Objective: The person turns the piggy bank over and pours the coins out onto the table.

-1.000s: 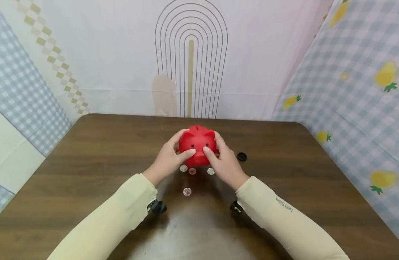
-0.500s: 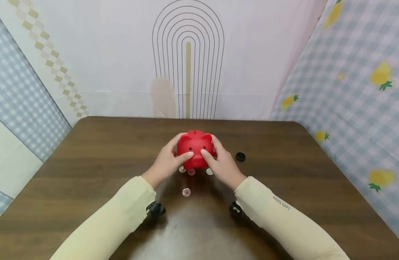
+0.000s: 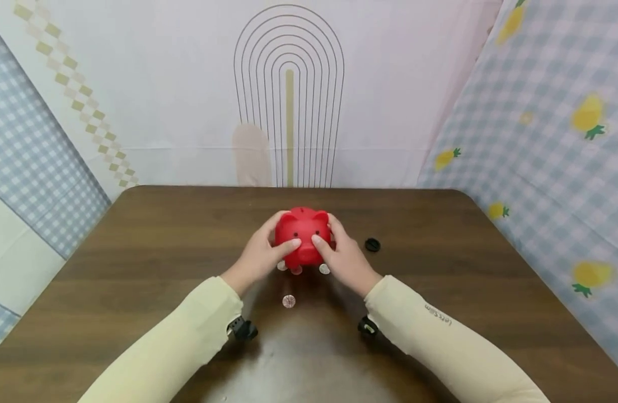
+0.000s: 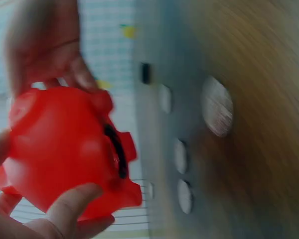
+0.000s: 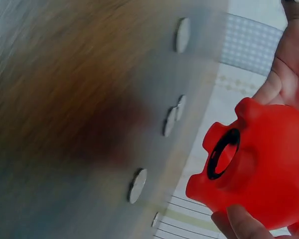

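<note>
A red piggy bank (image 3: pixel 304 224) is held between both hands above the table, its snout facing me and its coin slot on top. My left hand (image 3: pixel 258 252) grips its left side, thumb beside the snout. On the other side my right hand (image 3: pixel 346 254) grips it the same way. The right wrist view shows a round hole in its belly with a black rim (image 5: pixel 213 163). Below lie several coins: one coin (image 3: pixel 289 301) nearer me, another coin (image 3: pixel 324 269) by the right hand. The bank's feet partly cover others.
A black round cap (image 3: pixel 372 244) lies on the brown wooden table (image 3: pixel 440 252), right of the bank. Behind the table hangs a white patterned cloth (image 3: pixel 389 84). Checked cloth (image 3: pixel 541 168) with yellow fruit prints hangs at the right.
Both hands have brought the piggy bank slightly lower and nearer me, so it overlaps more of the coins beneath. The grip stays the same. The head view has shifted a little.
</note>
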Motion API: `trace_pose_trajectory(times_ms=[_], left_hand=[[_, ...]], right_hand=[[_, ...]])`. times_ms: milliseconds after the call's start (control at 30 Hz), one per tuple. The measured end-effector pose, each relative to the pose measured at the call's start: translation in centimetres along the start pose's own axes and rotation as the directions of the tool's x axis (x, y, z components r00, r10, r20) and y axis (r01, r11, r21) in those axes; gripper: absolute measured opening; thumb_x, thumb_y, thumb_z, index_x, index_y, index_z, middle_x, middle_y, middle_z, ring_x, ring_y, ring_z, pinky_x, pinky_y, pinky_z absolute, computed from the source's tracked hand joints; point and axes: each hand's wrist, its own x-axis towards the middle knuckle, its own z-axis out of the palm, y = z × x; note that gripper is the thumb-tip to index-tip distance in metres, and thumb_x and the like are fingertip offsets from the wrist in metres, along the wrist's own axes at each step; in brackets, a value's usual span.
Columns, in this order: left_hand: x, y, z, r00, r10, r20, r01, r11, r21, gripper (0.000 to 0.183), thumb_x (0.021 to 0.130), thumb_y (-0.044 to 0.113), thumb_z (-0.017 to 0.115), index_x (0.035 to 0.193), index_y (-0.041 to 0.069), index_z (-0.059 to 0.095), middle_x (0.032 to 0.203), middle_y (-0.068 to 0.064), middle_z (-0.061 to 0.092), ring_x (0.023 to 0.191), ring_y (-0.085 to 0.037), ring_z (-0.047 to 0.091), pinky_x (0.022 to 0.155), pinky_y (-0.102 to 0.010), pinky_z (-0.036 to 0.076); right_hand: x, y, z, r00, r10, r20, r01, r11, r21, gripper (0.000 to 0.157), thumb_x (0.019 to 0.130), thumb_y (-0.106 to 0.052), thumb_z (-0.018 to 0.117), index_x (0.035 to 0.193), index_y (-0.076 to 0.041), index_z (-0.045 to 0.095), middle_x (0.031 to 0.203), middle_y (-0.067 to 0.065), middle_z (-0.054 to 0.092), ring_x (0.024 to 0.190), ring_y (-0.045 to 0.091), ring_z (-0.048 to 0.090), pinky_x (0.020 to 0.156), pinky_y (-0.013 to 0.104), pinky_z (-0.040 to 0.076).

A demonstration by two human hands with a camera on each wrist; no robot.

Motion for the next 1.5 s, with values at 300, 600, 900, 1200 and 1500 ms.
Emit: trace_pose_trajectory(times_ms=[300, 600, 900, 1200, 1500], left_hand=[[-1.5, 2.4, -0.1, 0.917, 0.385, -0.110, -0.379, 0.923, 0.071, 0.063, 0.085, 0.010, 0.072, 0.142, 0.011, 0.044, 0.154, -0.012, 0.027, 0.129, -0.034, 0.043, 0.092, -0.046, 0.051], [-0.3, 0.5, -0.4, 0.999, 0.047, -0.011, -0.047, 0.999, 0.011, 0.065, 0.089, 0.014, 0.068, 0.146, 0.015, 0.038, 0.138, -0.013, 0.050, 0.118, -0.034, 0.054, 0.090, -0.043, 0.053], [-1.9, 1.3, 0.2, 0.838, 0.530, -0.130, -0.519, 0.848, 0.108, 0.066, 0.081, 0.004, 0.075, 0.139, 0.005, 0.043, 0.153, -0.019, 0.026, 0.128, -0.039, 0.042, 0.088, -0.047, 0.053], [-0.9, -0.4, 0.1, 0.993, 0.103, -0.055, -0.104, 0.995, -0.010, 0.067, 0.089, 0.015, 0.069, 0.147, 0.014, 0.037, 0.144, -0.012, 0.043, 0.124, -0.034, 0.048, 0.093, -0.044, 0.052], [-1.4, 1.1, 0.1, 0.897, 0.426, -0.117, -0.416, 0.904, 0.099, 0.063, 0.083, 0.007, 0.074, 0.139, 0.009, 0.046, 0.149, -0.018, 0.033, 0.126, -0.038, 0.045, 0.089, -0.047, 0.053]], right_hand=[[-0.4, -0.8, -0.5, 0.857, -0.466, -0.221, 0.476, 0.879, -0.009, 0.065, 0.093, -0.013, 0.060, 0.149, -0.009, 0.028, 0.137, 0.013, 0.048, 0.116, 0.027, 0.054, 0.091, 0.043, 0.053], [-0.1, 0.2, 0.3, 0.998, -0.048, -0.042, 0.051, 0.997, 0.053, 0.067, 0.098, -0.031, 0.055, 0.153, -0.012, 0.022, 0.142, 0.015, 0.047, 0.118, 0.032, 0.057, 0.092, 0.044, 0.052], [-0.5, -0.4, -0.2, 0.774, -0.589, -0.234, 0.588, 0.805, -0.082, 0.062, 0.095, -0.022, 0.058, 0.146, 0.001, 0.030, 0.144, 0.021, 0.040, 0.123, 0.034, 0.050, 0.092, 0.047, 0.051], [-0.3, 0.2, 0.5, 0.992, -0.116, -0.049, 0.118, 0.992, 0.044, 0.064, 0.098, -0.029, 0.056, 0.152, -0.015, 0.024, 0.137, 0.011, 0.051, 0.115, 0.028, 0.058, 0.090, 0.042, 0.053], [-0.2, -0.1, 0.0, 0.842, -0.487, -0.230, 0.497, 0.868, -0.020, 0.062, 0.098, -0.034, 0.055, 0.146, -0.003, 0.032, 0.143, 0.020, 0.043, 0.121, 0.034, 0.053, 0.092, 0.047, 0.051]])
